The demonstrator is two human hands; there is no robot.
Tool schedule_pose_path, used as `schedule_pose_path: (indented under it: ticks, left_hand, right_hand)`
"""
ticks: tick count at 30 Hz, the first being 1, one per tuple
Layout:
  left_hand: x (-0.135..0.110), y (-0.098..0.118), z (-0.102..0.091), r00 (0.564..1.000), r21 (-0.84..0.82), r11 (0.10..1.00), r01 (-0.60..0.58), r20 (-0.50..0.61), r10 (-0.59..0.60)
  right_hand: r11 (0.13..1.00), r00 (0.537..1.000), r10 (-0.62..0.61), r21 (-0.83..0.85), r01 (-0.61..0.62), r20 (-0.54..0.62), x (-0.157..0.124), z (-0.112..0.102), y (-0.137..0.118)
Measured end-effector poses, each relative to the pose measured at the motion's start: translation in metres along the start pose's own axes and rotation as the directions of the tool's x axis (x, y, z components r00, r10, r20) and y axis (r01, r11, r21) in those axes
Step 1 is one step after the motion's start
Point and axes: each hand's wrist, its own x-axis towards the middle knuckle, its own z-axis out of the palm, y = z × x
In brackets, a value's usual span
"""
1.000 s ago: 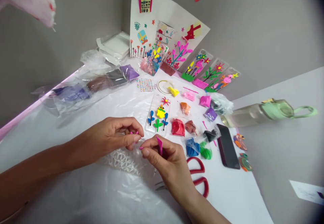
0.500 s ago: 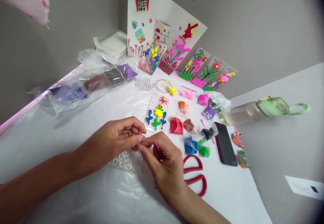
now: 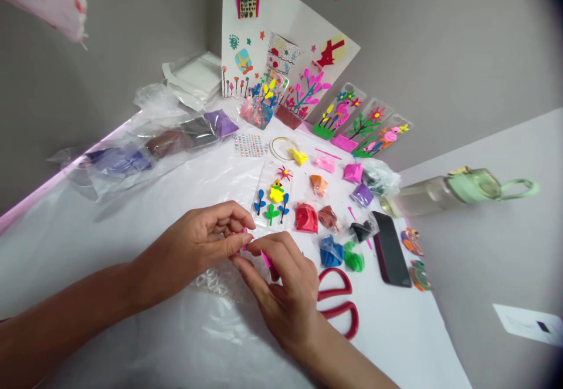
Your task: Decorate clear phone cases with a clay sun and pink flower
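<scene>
My left hand (image 3: 217,233) is closed, with a small pink bit, apparently modelling clay (image 3: 244,237), pinched between thumb and index finger. Right against it, my right hand (image 3: 281,283) is closed too, its thumb and index tip meeting the left fingertips. A flat pink modelling tool (image 3: 265,259) shows between its fingers; the rest of it is hidden. Just beyond the hands lies a clear phone case (image 3: 264,216) bearing a red sun, a yellow chick, blue flowers and a green plant. Under the hands is some clear textured plastic (image 3: 215,283).
Small bags of coloured clay, among them a red one (image 3: 307,217) and a blue one (image 3: 331,251), lie to the right. Red-handled scissors (image 3: 341,313), a black phone (image 3: 393,249) and a green bottle (image 3: 440,193) are nearby. Decorated cases (image 3: 338,110) lean at the back.
My right hand has shifted slightly, its thumb moving left beneath the left fingertips. The pink tool in it has turned and now shows a broader face. My left hand is almost unmoved.
</scene>
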Motion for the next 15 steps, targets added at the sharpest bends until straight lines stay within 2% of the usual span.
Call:
schedule_pose_path:
  ticks: [3,7,15]
  left_hand:
    - [0.000,0.001,0.000,1.000,0.004,1.000,0.019,0.015,-0.019]
    - [-0.001,0.006,0.001,0.998,-0.012,0.999,0.041,0.045,-0.041]
    - [-0.004,0.023,0.000,0.994,-0.034,0.993,0.113,-0.010,-0.113]
  right_hand:
    - [0.999,1.000,-0.007,-0.047,0.007,-0.009,-0.001,0.001,0.002]
    - [0.999,0.999,0.032,-0.008,-0.032,0.001,0.000,0.000,0.002]
    - [0.981,0.987,0.155,0.122,-0.150,-0.036,0.006,-0.003,0.002]
